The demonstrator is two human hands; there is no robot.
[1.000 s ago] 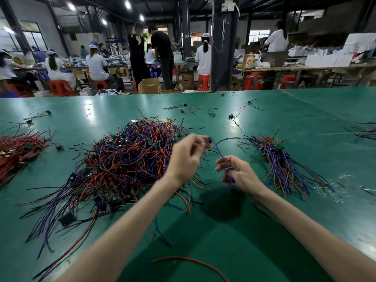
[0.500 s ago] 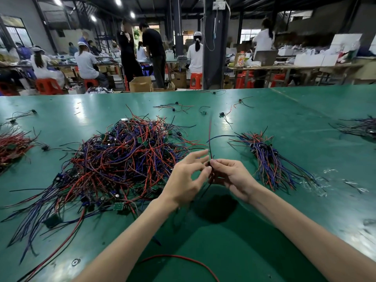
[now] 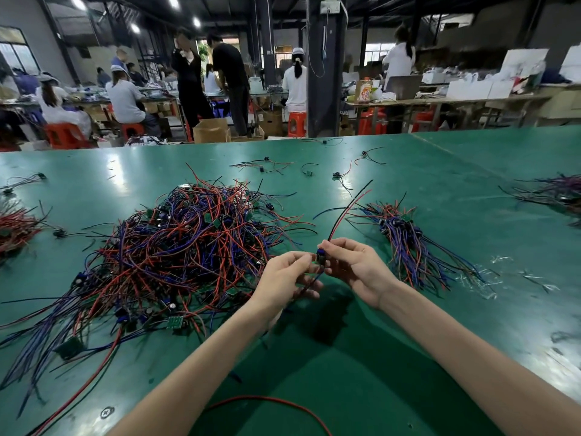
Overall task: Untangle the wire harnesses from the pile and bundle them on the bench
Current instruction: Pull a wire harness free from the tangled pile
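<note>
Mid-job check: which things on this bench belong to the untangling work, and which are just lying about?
Part of the job: tangled pile; held harness, pinched by left hand and right hand; sorted bundle to its right.

Lying about: stray harnesses on the far side; loose red wire at the near edge; red wire heap at the left edge.

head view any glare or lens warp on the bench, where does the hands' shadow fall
Head view: ceiling lights put pale glare streaks on the green bench at far left; the wide lens stretches the frame's corners; the left hand and right hand, pinching a wire harness, cast a soft shadow just beneath them.
</note>
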